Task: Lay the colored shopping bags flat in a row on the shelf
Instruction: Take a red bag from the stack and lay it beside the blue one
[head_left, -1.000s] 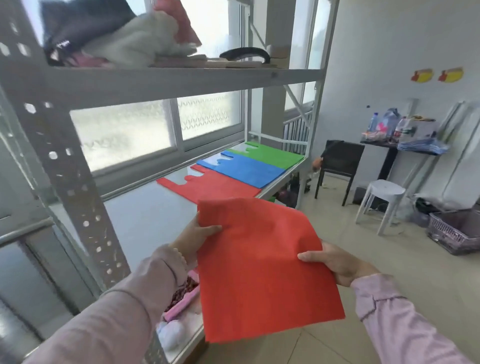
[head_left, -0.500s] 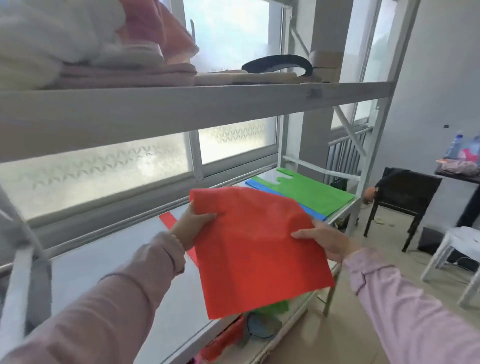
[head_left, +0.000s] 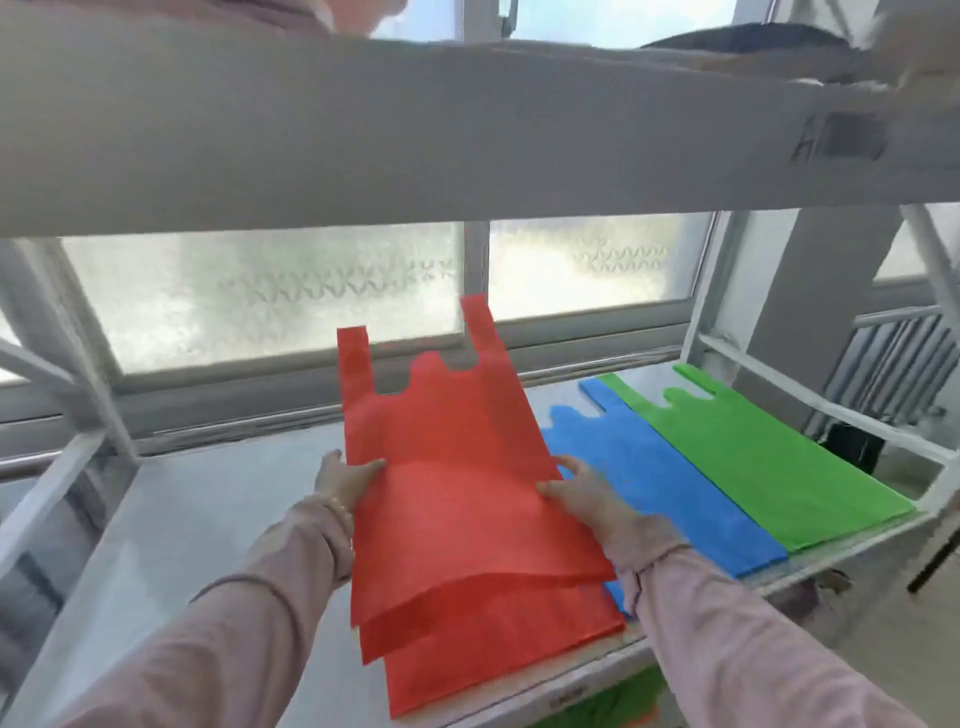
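Frosted window panes (head_left: 270, 296) back a white metal shelf (head_left: 208, 519), with an upper shelf beam (head_left: 415, 130) crossing the top of the view. Three bags are already laid flat on the shelf: a green bag (head_left: 769, 457) at the far right, a blue bag (head_left: 654, 478) overlapped by it, and a lower red bag (head_left: 493, 654) beside the blue one. A second red bag (head_left: 447, 467) is held just above the lower red one, handles pointed toward the window, near edge drooping. Its left edge is pinched by the left hand (head_left: 343, 483), thumb on top; its right edge is gripped by the right hand (head_left: 582, 493), fingers curled under. The fabric is judged light, thin and floppy, non-woven, not fragile, likely to fold or slide on the smooth shelf. Side edges at mid-length are judged the best hold, so the sheet is kept taut. Bare shelf is seen to the left, where the held bag probably belongs, not stacked.
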